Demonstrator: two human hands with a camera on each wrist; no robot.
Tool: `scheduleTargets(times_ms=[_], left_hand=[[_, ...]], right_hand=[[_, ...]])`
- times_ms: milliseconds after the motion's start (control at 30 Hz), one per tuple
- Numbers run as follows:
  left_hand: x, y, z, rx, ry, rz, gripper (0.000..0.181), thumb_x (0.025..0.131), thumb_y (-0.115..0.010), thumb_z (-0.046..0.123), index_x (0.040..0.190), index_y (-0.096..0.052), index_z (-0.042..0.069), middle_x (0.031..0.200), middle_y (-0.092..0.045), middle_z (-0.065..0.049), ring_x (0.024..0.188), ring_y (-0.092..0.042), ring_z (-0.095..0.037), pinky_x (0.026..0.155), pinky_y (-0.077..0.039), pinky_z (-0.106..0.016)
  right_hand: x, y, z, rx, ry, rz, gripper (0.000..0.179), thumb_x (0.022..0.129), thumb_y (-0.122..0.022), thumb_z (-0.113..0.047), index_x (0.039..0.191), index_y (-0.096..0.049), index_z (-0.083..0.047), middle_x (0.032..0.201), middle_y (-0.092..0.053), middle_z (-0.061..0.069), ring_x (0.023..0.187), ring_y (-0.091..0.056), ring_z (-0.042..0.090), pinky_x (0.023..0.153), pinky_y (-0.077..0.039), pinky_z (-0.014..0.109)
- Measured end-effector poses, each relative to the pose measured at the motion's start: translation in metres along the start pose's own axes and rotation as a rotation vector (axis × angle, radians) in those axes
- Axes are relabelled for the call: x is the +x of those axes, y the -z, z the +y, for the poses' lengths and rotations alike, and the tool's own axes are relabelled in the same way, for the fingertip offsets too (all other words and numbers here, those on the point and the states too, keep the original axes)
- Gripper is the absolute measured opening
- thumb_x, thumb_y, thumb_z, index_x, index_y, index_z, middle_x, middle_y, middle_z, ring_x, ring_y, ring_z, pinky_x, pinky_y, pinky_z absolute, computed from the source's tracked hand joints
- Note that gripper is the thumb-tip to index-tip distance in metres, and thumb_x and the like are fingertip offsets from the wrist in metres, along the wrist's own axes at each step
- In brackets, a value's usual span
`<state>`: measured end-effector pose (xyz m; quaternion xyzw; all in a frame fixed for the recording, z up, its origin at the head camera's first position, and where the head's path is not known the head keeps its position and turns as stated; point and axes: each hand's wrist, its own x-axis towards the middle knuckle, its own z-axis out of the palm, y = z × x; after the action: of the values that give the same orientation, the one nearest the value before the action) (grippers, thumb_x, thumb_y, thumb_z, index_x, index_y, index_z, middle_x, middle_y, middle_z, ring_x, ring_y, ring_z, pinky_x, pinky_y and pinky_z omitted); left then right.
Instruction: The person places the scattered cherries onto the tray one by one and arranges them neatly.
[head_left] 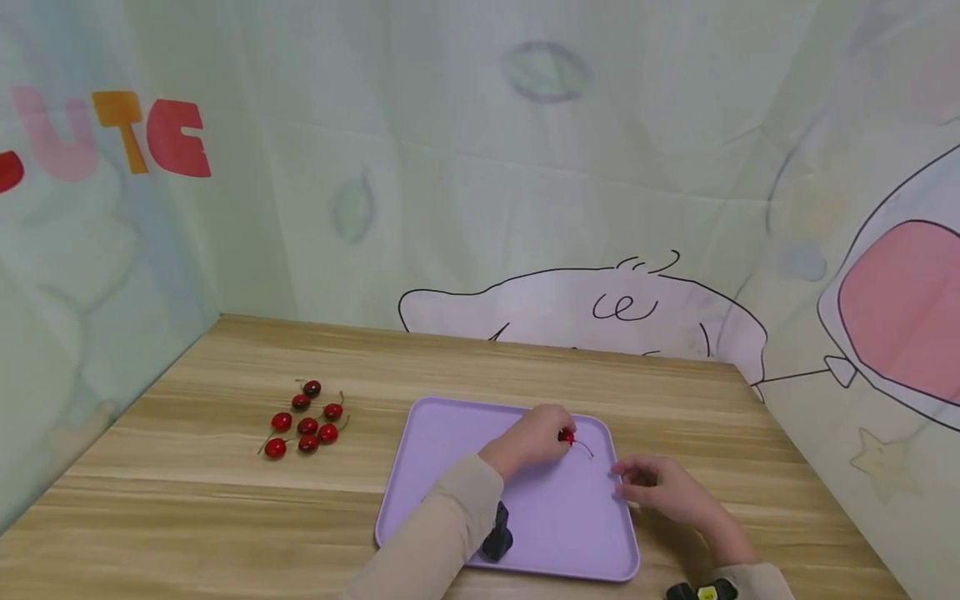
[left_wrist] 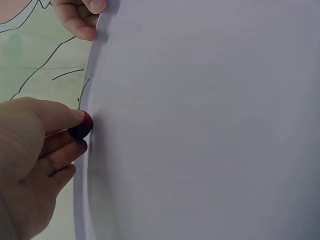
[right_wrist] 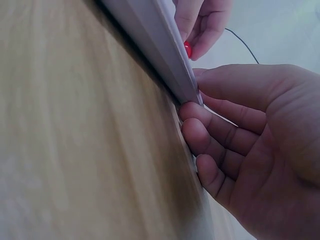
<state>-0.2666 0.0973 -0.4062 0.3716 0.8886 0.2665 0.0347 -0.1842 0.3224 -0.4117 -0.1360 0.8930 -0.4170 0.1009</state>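
Note:
Between thumb and fingers my left hand (head_left: 532, 437) pinches a dark red cherry (head_left: 567, 437), its thin green stem (left_wrist: 84, 91) free. That hand is over the far right part of a lilac rectangular tray (head_left: 555, 525), near its rim; from the left wrist view I cannot tell whether the cherry touches the tray. At the tray's right edge, my right hand (head_left: 667, 492) holds the rim (right_wrist: 175, 55) with bent fingers and thumb. The right wrist view shows the thumb against the rim and the other fingertips (right_wrist: 192, 131) low beside it.
Several red cherries with stems, one a bright cherry (head_left: 275, 448), lie grouped on the wooden table (head_left: 187, 500) left of the tray. A printed cloth backdrop (head_left: 450, 167) rises behind the table and along both sides.

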Motion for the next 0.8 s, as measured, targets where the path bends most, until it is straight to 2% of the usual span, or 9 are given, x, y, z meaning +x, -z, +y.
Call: scheduleTargets(times_ms=[300,633,800], left_hand=[[-0.0007,-0.0007,0.0010,0.007,0.017,-0.007,0.015,0.086,-0.063,0.004,0.099,-0.070,0.003,0.088,-0.061,-0.001,0.078,-0.047,-0.009,0.069,-0.040,-0.018],[-0.0009,-0.0032,-0.0025,0.002,0.032,0.012,0.016,0.087,-0.064,0.007,0.101,-0.070,0.003,0.094,-0.064,-0.002,0.081,-0.051,-0.009,0.075,-0.044,-0.019],[-0.0011,-0.0038,-0.0019,0.002,0.039,0.014,0.022,0.087,-0.065,0.009,0.108,-0.070,0.003,0.103,-0.067,-0.005,0.093,-0.059,-0.011,0.084,-0.048,-0.021]], right_hand=[[-0.0013,-0.0004,-0.0020,-0.001,-0.038,0.003,0.031,0.087,-0.069,-0.014,0.112,-0.064,0.004,0.089,-0.061,0.005,0.078,-0.054,0.012,0.063,-0.048,0.023],[-0.0004,-0.0013,-0.0020,0.007,-0.031,0.003,0.032,0.086,-0.069,-0.013,0.113,-0.064,0.004,0.090,-0.062,0.006,0.079,-0.054,0.012,0.064,-0.047,0.023],[-0.0007,-0.0009,-0.0002,-0.004,-0.011,0.005,0.033,0.086,-0.069,-0.013,0.113,-0.064,0.005,0.089,-0.062,0.006,0.078,-0.054,0.009,0.064,-0.048,0.022]])
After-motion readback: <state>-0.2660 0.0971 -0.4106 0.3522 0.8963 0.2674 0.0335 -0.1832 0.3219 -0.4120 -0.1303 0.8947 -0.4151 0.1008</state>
